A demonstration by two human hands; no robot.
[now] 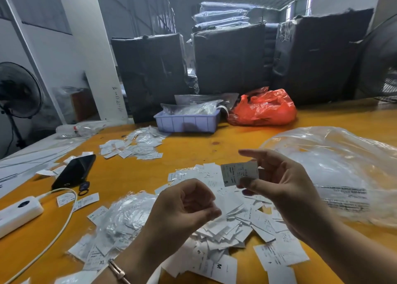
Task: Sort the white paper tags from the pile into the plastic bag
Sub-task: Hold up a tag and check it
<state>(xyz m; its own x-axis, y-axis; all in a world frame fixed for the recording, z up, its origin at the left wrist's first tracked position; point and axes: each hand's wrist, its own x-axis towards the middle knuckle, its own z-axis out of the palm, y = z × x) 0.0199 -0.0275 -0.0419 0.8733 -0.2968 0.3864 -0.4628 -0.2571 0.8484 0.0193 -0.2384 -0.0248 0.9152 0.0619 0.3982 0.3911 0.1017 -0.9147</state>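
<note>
Fingers (250, 186) pinch a tag (238, 174) above the cluttered orange table (193, 152).

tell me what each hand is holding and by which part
The right hand pinches one white paper tag by its right end, thumb below. The left hand is curled and holds nothing visible.

Rose-gold bracelet (117, 270) on left wrist
</note>
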